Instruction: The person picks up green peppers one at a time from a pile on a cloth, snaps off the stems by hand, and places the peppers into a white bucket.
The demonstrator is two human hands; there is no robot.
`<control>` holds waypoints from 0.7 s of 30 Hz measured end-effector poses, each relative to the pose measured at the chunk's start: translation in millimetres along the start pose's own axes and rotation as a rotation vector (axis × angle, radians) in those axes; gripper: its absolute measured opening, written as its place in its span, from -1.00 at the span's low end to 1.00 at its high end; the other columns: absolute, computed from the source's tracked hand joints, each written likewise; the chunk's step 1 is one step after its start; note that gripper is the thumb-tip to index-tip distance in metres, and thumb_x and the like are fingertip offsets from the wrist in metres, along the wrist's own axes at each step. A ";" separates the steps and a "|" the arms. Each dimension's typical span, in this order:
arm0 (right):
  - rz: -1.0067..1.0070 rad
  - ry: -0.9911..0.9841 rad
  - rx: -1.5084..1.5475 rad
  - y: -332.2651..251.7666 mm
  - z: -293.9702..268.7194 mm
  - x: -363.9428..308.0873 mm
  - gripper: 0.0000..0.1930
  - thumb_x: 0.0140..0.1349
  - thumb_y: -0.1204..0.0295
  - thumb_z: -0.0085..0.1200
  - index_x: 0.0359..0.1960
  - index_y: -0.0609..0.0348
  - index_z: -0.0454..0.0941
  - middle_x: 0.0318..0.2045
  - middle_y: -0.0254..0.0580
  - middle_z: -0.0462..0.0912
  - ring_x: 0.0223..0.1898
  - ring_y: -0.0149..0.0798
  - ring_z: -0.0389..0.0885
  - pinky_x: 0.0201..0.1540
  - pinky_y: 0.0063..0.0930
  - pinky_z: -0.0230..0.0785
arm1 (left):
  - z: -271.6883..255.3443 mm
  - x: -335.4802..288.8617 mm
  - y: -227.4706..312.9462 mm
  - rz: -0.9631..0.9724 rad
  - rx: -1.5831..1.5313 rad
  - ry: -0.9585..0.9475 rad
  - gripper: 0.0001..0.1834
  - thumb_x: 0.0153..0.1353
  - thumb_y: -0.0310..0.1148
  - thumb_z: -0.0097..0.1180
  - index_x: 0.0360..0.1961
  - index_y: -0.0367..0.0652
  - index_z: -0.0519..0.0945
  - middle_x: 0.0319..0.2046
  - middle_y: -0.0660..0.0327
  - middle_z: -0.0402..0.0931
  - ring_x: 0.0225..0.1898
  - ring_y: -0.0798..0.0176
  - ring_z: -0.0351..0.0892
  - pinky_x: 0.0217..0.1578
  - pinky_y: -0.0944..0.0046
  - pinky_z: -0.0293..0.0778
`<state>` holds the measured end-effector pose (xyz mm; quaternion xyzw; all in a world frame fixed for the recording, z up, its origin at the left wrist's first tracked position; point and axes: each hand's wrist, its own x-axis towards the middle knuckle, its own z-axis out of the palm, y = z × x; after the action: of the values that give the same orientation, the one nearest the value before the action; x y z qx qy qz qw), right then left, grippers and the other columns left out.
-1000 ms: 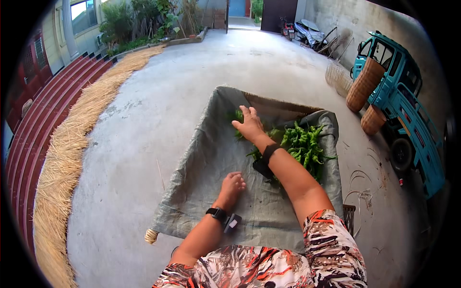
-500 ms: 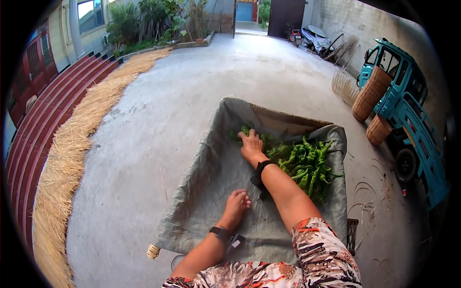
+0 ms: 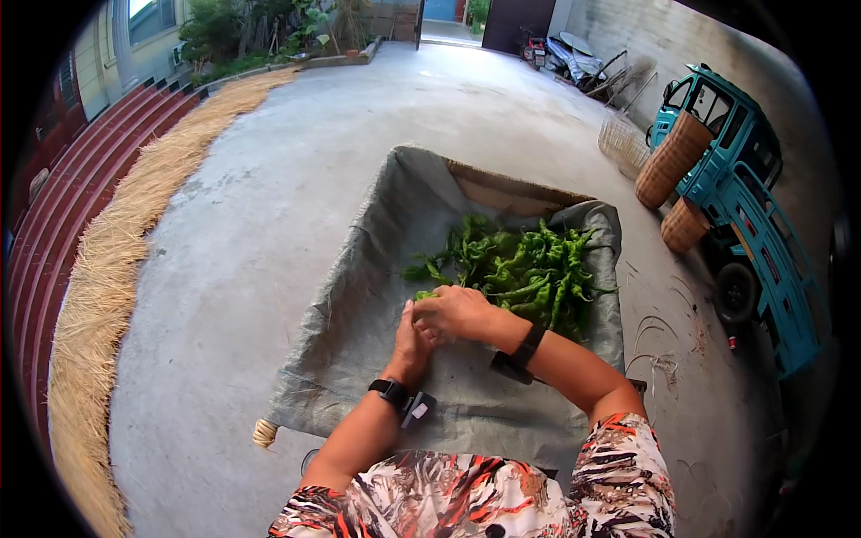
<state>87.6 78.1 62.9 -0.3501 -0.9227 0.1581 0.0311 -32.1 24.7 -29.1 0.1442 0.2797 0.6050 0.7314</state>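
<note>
A heap of long, curly green peppers [image 3: 529, 269] lies in the right and far part of a shallow tray lined with grey woven cloth [image 3: 345, 345]. Just in front of the heap, my two hands meet over the lining. My right hand [image 3: 459, 312] is closed, and a bit of green pepper [image 3: 424, 294] shows at its fingertips. Against those fingers rests my left hand [image 3: 413, 348], its fingers curled; what it grips is hidden. Both wrists wear black bands, and a small dark object with a white label [image 3: 418, 410] sits by the left one.
A teal cargo vehicle [image 3: 753, 206] is parked at the right, with tall wicker baskets [image 3: 673, 160] beside it. Along the left, a strip of straw [image 3: 117, 269] borders red steps [image 3: 67, 224]. Dry stalks [image 3: 664, 363] lie on the concrete right of the tray.
My right hand has drawn back from the far side of the heap to my left hand, which has moved slightly up and left. The whole view has shifted a little.
</note>
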 end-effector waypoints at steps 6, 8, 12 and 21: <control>0.060 0.138 0.400 38.8 -49.5 -18.0 -0.65 0.02 0.30 0.07 -0.10 0.02 0.53 -0.19 -0.11 0.58 -0.11 -0.10 0.53 -0.04 -0.31 0.36 | 1.3 2.3 -4.2 0.074 0.238 0.014 -0.66 0.25 -0.15 -0.06 -0.03 -0.09 0.34 -0.41 0.24 0.46 -0.50 0.39 0.47 -0.49 0.41 0.43; 0.122 0.250 0.089 62.1 -80.4 -16.5 -0.69 0.00 0.26 0.04 -0.20 0.03 0.58 -0.21 -0.12 0.59 -0.14 -0.08 0.54 -0.07 -0.27 0.37 | 1.0 2.1 -5.3 0.109 0.325 0.075 -0.64 0.23 -0.23 -0.01 0.01 -0.12 0.33 -0.40 0.22 0.44 -0.50 0.41 0.47 -0.52 0.44 0.42; 0.478 0.288 -0.083 136.6 -124.7 -17.0 -0.70 0.04 0.33 0.02 -0.15 -0.02 0.55 -0.16 -0.15 0.58 -0.04 -0.05 0.48 -0.01 -0.17 0.32 | 5.3 0.7 -10.8 0.221 0.587 0.030 -0.57 0.12 -0.43 0.09 0.03 -0.20 0.31 -0.45 0.23 0.41 -0.58 0.44 0.40 -0.61 0.49 0.38; 0.423 0.165 -0.396 187.9 -85.7 55.3 -0.67 0.14 0.55 -0.08 -0.09 -0.13 0.52 -0.02 -0.19 0.40 0.03 -0.02 0.38 0.03 -0.12 0.25 | -0.6 -2.6 -13.2 0.188 0.531 0.027 -0.58 0.15 -0.46 0.05 0.04 -0.22 0.28 -0.53 0.29 0.38 -0.61 0.45 0.40 -0.63 0.50 0.37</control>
<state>179.9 269.9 82.3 -0.5456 -0.8365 -0.0510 0.0036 -22.1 19.2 -36.2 0.3479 0.4234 0.5775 0.6051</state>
